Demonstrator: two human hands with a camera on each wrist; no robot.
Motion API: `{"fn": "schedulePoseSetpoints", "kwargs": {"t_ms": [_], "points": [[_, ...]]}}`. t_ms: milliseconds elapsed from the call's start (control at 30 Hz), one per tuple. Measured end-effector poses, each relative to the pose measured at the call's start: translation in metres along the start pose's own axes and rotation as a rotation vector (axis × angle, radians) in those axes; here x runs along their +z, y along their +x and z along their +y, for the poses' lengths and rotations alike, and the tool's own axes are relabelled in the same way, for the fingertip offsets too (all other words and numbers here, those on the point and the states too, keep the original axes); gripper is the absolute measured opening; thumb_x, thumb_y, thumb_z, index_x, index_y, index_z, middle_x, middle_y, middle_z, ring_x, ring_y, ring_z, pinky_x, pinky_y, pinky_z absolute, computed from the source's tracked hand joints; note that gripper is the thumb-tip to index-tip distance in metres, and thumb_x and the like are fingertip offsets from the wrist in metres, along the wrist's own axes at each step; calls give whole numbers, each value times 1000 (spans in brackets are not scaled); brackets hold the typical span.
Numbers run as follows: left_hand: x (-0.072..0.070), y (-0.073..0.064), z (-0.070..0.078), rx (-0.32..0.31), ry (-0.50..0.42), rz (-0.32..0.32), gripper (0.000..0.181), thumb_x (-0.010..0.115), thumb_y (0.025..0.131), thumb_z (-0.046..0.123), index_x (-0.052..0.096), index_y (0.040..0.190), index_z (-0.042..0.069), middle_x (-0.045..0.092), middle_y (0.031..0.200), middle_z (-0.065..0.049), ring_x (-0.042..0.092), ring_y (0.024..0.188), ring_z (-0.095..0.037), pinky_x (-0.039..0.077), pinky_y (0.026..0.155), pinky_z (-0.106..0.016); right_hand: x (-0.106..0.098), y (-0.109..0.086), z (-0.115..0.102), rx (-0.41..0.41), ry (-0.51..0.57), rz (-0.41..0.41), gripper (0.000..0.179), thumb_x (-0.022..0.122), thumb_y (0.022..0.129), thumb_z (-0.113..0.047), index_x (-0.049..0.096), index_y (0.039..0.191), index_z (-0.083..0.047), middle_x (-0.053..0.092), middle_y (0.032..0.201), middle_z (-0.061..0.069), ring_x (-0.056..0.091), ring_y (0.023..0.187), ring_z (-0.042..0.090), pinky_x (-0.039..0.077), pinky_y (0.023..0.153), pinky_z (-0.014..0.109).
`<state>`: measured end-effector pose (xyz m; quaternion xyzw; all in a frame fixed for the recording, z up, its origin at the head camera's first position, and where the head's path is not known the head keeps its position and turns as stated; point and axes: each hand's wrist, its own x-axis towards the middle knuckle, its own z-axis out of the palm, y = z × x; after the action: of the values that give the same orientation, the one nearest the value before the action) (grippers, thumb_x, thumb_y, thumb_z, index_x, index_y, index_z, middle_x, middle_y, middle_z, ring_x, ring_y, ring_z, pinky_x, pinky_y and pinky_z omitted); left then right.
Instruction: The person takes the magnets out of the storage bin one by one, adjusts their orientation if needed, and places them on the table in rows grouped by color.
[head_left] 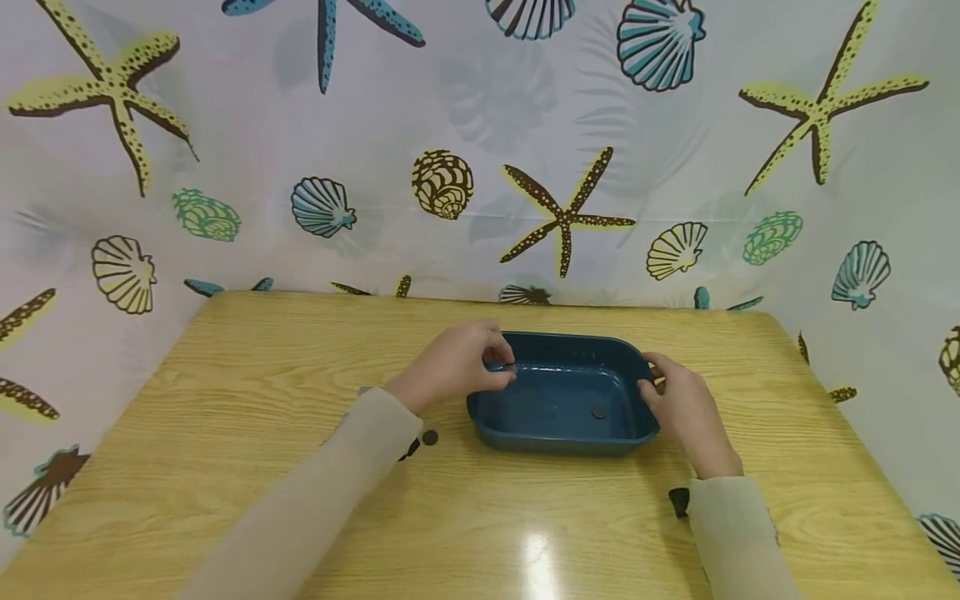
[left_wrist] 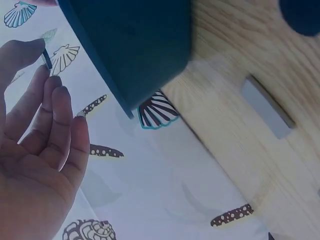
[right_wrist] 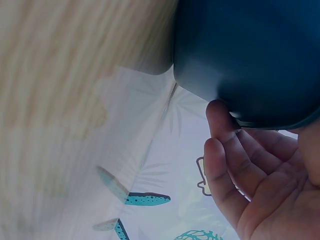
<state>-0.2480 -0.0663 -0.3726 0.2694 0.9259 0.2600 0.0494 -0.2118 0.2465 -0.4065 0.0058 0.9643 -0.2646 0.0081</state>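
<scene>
A dark blue rectangular basin (head_left: 555, 446) stands on the wooden table, and one small dark disc (head_left: 598, 412) lies on its floor. Over the basin's left end, my left hand (head_left: 468, 358) pinches another thin dark disc (left_wrist: 47, 58) between thumb and index finger. The other fingers of that hand are loosely bent. My right hand (head_left: 681, 404) grips the basin's right end, thumb at the rim and fingers against the outer wall. Left of the basin, near the left sleeve, a further dark disc (head_left: 430, 437) lies on the table.
A grey block (left_wrist: 267, 107) lies on the table to the left, mostly hidden by the left arm in the head view. Behind the table (head_left: 300, 333) hangs a white curtain (head_left: 465, 108) with starfish and shells. A black piece (head_left: 678, 502) shows beside the right cuff.
</scene>
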Motion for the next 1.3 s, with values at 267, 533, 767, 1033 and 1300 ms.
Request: {"fn": "schedulePoseSetpoints", "kwargs": {"t_ms": [267,533,767,1033,1300], "points": [[-9,-12,-14,-14,11,29,11,80,91,23,79,98,15,68,103,-4,66,95,-20,58,86,-35,-1,1,1,-7,3,4,48,55,106,-15,47,152,-2,61,137,27,68,115,38,60,92,50],[-14,-25,-29,-21,27,64,12,81,90,23,79,97,13,68,100,-5,64,92,-21,57,85,-36,0,1,1,7,8,-9,49,55,107,-15,46,153,-3,61,138,27,68,116,38,60,93,50],[-20,-43,-46,-15,41,103,9,81,89,21,79,94,15,67,95,-3,62,87,-18,55,83,-36,0,0,0,2,8,-9,48,55,106,-15,47,152,-3,62,137,27,68,115,38,60,92,49],[-25,-61,-61,-40,40,100,7,82,88,19,77,91,15,68,96,-6,64,88,-22,54,82,-36,0,1,0,-7,7,-7,48,54,107,-15,46,153,-3,61,137,27,68,115,38,60,91,49],[-26,-77,-72,-46,45,104,5,81,88,15,78,89,13,66,92,-6,63,84,-20,55,78,-34,-1,2,1,-14,8,-5,48,55,106,-15,47,152,-2,62,137,27,69,113,37,61,88,47]]}}
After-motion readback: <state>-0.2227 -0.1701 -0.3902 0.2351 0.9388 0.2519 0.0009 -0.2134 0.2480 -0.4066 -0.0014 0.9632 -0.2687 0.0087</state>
